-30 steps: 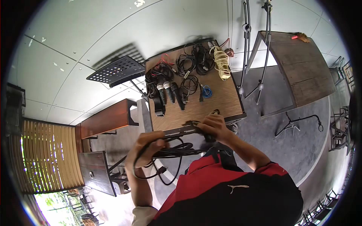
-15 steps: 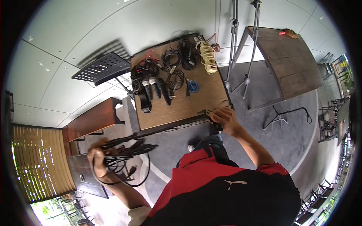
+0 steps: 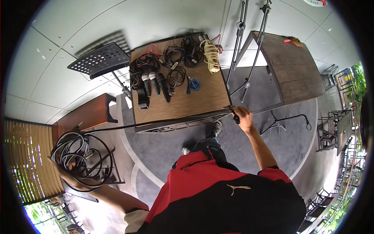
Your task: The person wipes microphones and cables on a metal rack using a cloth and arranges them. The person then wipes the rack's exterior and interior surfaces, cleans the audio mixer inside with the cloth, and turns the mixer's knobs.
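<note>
A coiled black cable (image 3: 71, 150) hangs from my left hand (image 3: 68, 169), out to the left of the wooden table (image 3: 187, 109). Loops of the coil partly hide that hand's fingers. One length of the cable runs taut along the table's front edge towards my right hand (image 3: 244, 118). Those fingers are closed around a dark cable section at the table's front right corner. On the tabletop, near its left side, lie several microphones (image 3: 155, 84). Behind them are more black cable coils (image 3: 174, 54), a small blue cable (image 3: 194, 84) and a cream power strip wrapped in its cord (image 3: 212, 62).
A black music stand (image 3: 99, 60) is left of the table, above a reddish wooden bench (image 3: 83, 115). Tripod stand legs (image 3: 247, 84) rise at the right, beside a second wooden table (image 3: 290, 68). A low boom stand (image 3: 278, 124) sits on the grey floor.
My left hand has moved further left with the coil, and the cable now stretches straighter between my hands. My right hand has shifted slightly right to the table corner.
</note>
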Demonstrator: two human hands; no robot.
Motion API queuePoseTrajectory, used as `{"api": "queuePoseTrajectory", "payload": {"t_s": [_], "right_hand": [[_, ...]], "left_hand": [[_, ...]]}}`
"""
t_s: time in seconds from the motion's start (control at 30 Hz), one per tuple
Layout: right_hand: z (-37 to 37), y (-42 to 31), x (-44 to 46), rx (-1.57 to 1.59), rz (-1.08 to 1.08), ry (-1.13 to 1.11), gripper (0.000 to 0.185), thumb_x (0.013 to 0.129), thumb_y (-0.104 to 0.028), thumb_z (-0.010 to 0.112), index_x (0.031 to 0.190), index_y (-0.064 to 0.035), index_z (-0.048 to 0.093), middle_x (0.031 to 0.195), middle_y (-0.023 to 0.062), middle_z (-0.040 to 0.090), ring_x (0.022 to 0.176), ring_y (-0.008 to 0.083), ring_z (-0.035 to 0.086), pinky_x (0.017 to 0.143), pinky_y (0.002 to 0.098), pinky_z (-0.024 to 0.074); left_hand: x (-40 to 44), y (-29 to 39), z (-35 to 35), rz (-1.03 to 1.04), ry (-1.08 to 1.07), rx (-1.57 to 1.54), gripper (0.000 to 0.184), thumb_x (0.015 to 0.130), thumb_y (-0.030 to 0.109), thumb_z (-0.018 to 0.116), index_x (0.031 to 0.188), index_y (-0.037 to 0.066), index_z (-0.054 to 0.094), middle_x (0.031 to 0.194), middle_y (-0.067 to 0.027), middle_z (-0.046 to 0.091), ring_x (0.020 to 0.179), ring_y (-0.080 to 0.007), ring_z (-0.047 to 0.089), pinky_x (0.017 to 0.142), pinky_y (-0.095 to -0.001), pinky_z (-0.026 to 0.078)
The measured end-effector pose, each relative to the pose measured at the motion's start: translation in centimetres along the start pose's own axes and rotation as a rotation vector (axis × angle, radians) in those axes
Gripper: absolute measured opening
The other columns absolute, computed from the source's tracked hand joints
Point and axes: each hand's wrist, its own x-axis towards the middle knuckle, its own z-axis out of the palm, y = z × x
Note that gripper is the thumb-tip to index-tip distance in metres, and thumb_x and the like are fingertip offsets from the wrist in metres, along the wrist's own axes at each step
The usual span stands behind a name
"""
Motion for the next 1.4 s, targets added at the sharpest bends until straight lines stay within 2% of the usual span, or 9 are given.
{"api": "queuePoseTrajectory", "payload": {"t_s": [0.27,0.37,0.53,0.67,0.8,1.03,1.17,1.27,1.4], "right_hand": [[-0.7,3.6,-2.2,0.047,0.206,-0.082,0.024,0.081,-0.026,0.068,0.076,-0.0047,0.058,0.072,0.0090,0.061,0.064,0.0308,0.061,0.055,0.0387,0.0477],[-2.9,6.3,-3.6,0.127,0.783,-0.028,0.035,0.087,-0.035,0.062,0.089,-0.0004,0.067,0.076,0.0162,0.067,0.066,0.0234,0.065,0.060,0.0344,0.0475],[-6.0,-0.7,6.5,0.516,0.804,0.682,0.053,0.093,-0.046,0.050,0.106,0.0046,0.057,0.097,0.0096,0.063,0.080,0.0197,0.060,0.073,0.0312,0.0474],[-6.1,-15.7,14.2,1.164,0.298,0.637,0.039,0.097,-0.035,0.043,0.121,-0.0043,0.041,0.097,0.0075,0.054,0.084,0.0140,0.054,0.072,0.0270,0.0453],[-6.5,-23.5,19.7,0.487,-0.286,0.386,0.034,0.078,-0.022,0.068,0.104,-0.0074,0.051,0.094,0.0127,0.050,0.087,0.0276,0.049,0.076,0.0382,0.0403],[-2.8,-20.8,13.9,0.662,-0.431,-0.020,0.025,0.077,-0.013,0.065,0.097,-0.0047,0.053,0.092,0.0133,0.054,0.082,0.0338,0.052,0.070,0.0420,0.0431],[-2.4,-20.2,9.1,0.919,0.496,0.176,0.014,0.090,-0.011,0.052,0.101,-0.0030,0.051,0.086,0.0114,0.053,0.074,0.0229,0.055,0.064,0.0329,0.0440],[-5.3,-23.4,13.4,0.949,-0.036,0.802,0.025,0.089,-0.016,0.053,0.110,-0.0055,0.045,0.084,0.0090,0.051,0.074,0.0216,0.052,0.066,0.0304,0.0432],[-5.0,-26.5,15.4,0.567,-0.458,0.454,0.032,0.072,-0.025,0.070,0.096,-0.0079,0.057,0.090,0.0101,0.051,0.080,0.0276,0.054,0.067,0.0374,0.0433]], "left_hand": [[2.3,-4.1,1.1,0.110,-0.073,-0.026,0.073,0.085,0.058,0.051,0.132,0.003,0.044,0.118,-0.0104,0.055,0.085,-0.0149,0.058,0.050,-0.0167,0.042],[-1.4,-3.2,3.8,0.067,-0.273,-0.002,0.068,0.083,0.059,0.053,0.125,0.005,0.050,0.113,-0.0058,0.058,0.090,-0.0162,0.061,0.045,-0.0191,0.043],[-8.1,-2.8,10.0,-0.077,-0.688,-0.126,0.045,0.089,0.051,0.051,0.095,0.008,0.061,0.079,-0.0008,0.061,0.072,-0.0086,0.059,0.047,-0.0196,0.039],[-12.7,-3.2,14.6,-0.107,-0.878,-0.231,0.043,0.096,0.042,0.044,0.082,0.004,0.059,0.067,0.0023,0.055,0.053,-0.0039,0.044,0.044,-0.0200,0.031],[-14.5,-5.9,16.9,-0.056,-0.918,-0.567,0.037,0.098,0.034,0.044,0.093,0.002,0.061,0.078,0.0031,0.057,0.069,-0.0021,0.048,0.059,-0.0172,0.037],[-11.8,-5.0,15.8,-0.203,-0.617,-0.464,0.050,0.093,0.050,0.046,0.073,0.006,0.052,0.056,-0.0001,0.045,0.042,-0.0086,0.041,0.040,-0.0217,0.032],[-10.3,-3.8,16.1,-0.118,-0.501,-0.414,0.047,0.093,0.048,0.047,0.072,0.007,0.052,0.056,-0.0006,0.049,0.040,-0.0087,0.041,0.037,-0.0215,0.030],[-11.6,-5.0,18.7,-0.113,-0.452,-0.503,0.047,0.094,0.047,0.046,0.076,0.006,0.057,0.064,0.0009,0.052,0.058,-0.0076,0.046,0.051,-0.0228,0.037],[-13.5,-8.3,23.0,-0.123,-0.245,-0.536,0.051,0.091,0.052,0.049,0.072,0.005,0.057,0.060,-0.0008,0.051,0.050,-0.0088,0.043,0.046,-0.0236,0.036]]}}
